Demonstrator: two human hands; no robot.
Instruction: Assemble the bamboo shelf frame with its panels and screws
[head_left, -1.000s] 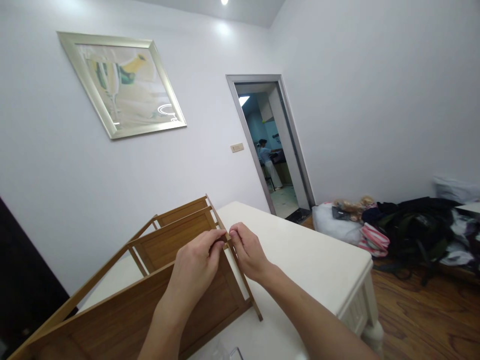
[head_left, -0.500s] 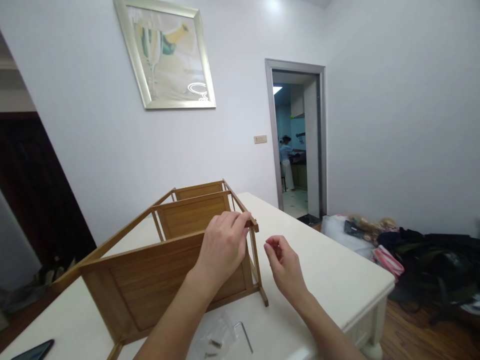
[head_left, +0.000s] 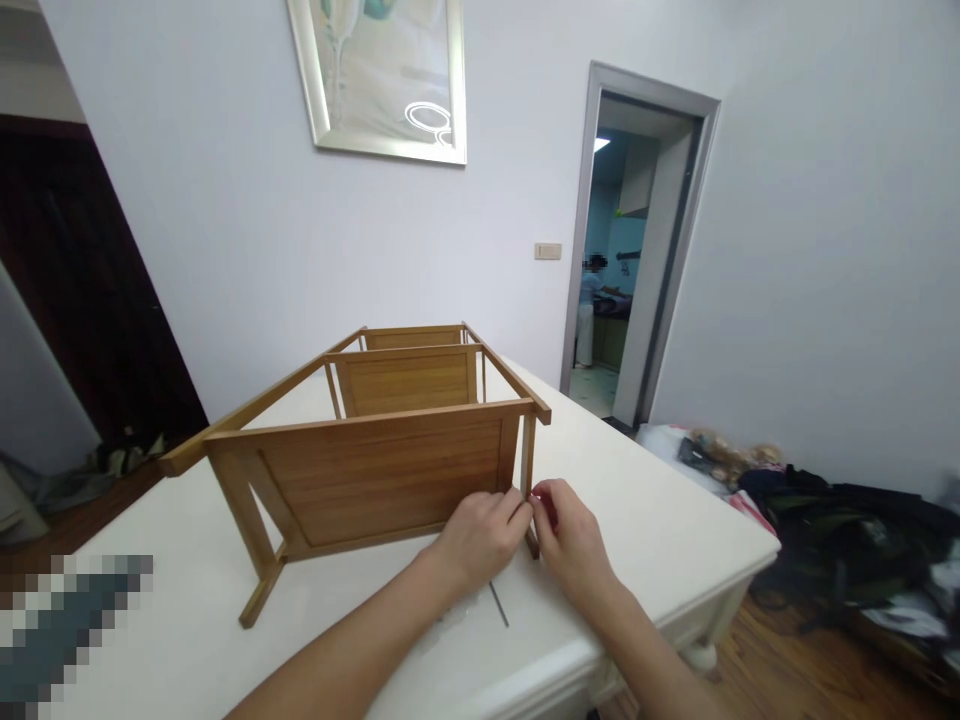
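A brown wooden shelf unit [head_left: 390, 470] lies on its side on the white table [head_left: 637, 500], its panels standing upright. My left hand [head_left: 484, 535] is closed at the lower right corner of the nearest panel, fingertips against the frame. Across the narrow post from it, my right hand [head_left: 570, 530] pinches with thumb and fingers close to the post; whatever lies between its fingertips is hidden. An L-shaped hex key [head_left: 499, 605] lies on the table below my hands, its upper end covered. Beside it, a clear plastic bag [head_left: 454, 612] shows partly behind my left forearm.
A pixelated dark object [head_left: 75, 630] lies at the table's left edge. Dark bags and cloth [head_left: 847, 540] are piled on the floor at right. A person [head_left: 589, 310] stands beyond the doorway [head_left: 637, 250].
My left hand has moved down from the unit's upper right corner to its lower right corner. My right hand has come in against the post. The view has tilted down.
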